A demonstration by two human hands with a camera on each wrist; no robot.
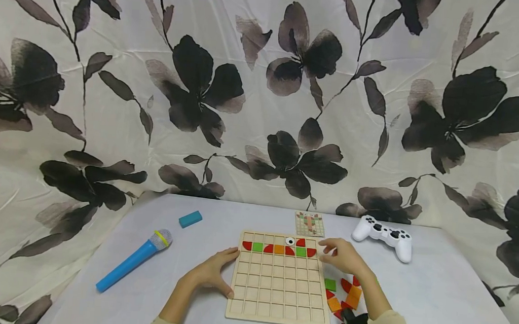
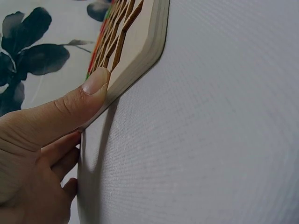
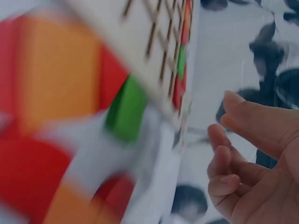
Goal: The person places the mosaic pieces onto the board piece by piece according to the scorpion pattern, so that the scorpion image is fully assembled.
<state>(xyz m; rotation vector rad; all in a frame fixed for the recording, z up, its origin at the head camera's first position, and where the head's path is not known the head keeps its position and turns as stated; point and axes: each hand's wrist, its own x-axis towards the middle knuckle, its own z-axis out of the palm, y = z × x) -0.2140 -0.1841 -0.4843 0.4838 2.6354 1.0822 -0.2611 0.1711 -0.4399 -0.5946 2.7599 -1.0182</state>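
Observation:
A wooden grid board lies on the table. Red, green and orange tiles fill a row near its far edge, with a white eye tile and a red tile above them. My left hand rests against the board's left side, thumb and fingers spread along it; in the left wrist view the thumb touches the rim. Beside the far right corner hovers my right hand, fingers loosely bent, nothing between thumb and fingertips. Loose tiles, among them a green square and an orange one, lie right of the board.
Beyond the board lies a patterned card. A white game controller is at the back right. To the left are a blue toy microphone and a teal block. A flowered cloth hangs behind the table.

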